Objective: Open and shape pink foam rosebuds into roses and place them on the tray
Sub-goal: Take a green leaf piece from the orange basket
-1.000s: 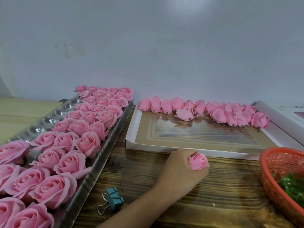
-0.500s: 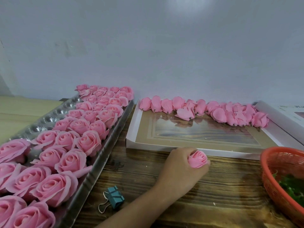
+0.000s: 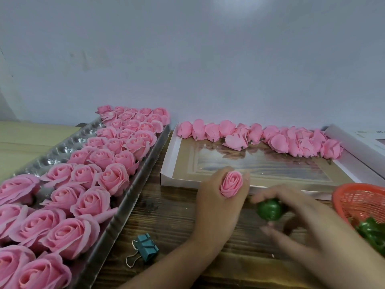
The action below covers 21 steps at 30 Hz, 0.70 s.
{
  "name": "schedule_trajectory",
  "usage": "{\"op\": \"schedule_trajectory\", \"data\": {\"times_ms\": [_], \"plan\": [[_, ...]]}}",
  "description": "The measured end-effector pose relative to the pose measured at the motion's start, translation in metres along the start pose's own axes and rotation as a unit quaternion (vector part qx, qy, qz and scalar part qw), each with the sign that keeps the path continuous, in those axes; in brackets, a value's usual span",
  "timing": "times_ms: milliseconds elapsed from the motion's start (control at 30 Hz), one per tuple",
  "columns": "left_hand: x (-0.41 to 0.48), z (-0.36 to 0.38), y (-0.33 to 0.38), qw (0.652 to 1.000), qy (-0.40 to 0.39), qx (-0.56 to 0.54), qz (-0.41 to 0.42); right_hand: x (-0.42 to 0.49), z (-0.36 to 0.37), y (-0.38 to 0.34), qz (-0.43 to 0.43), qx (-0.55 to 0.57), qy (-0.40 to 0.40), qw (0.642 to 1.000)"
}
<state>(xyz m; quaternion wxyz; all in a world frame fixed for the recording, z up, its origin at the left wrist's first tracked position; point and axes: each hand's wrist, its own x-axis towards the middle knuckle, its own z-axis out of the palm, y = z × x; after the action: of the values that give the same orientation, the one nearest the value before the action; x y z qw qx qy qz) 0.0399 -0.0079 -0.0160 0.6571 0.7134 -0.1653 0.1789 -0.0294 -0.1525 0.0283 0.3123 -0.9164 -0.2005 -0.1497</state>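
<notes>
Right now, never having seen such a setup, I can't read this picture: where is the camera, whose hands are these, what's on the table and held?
There is no machine: a person works bare-handed, filmed by one camera on their head, looking down. The left hand grips a pink foam rosebud; the blurred right hand holds a round green piece. On the wooden table lie a silver plastic tray of opened pink foam roses, a shallow white box with closed pink buds, an orange mesh basket and a teal binder clip.
</notes>
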Motion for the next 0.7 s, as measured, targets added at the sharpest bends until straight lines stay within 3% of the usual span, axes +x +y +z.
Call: {"op": "schedule_trajectory", "data": {"times_ms": [67, 200, 500, 600, 700], "plan": [[0.002, -0.001, 0.000, 1.000, 0.025, 0.004, 0.016, 0.009, 0.022, 0.009, 0.078, 0.126, -0.035, 0.988], [0.001, -0.001, 0.003, 0.999, 0.038, 0.001, 0.034, 0.016, 0.048, 0.011, 0.143, 0.317, -0.017, 0.938], [-0.005, -0.002, 0.009, 0.998, -0.037, -0.027, 0.032, 0.012, 0.057, 0.017, 0.113, 0.345, -0.020, 0.932], [-0.005, -0.002, 0.008, 0.998, -0.044, -0.031, 0.032, 0.013, 0.058, 0.019, 0.107, 0.327, -0.010, 0.939], [-0.005, -0.002, 0.009, 0.999, -0.030, -0.027, 0.033, 0.013, 0.060, 0.021, 0.121, 0.371, 0.001, 0.921]]}}
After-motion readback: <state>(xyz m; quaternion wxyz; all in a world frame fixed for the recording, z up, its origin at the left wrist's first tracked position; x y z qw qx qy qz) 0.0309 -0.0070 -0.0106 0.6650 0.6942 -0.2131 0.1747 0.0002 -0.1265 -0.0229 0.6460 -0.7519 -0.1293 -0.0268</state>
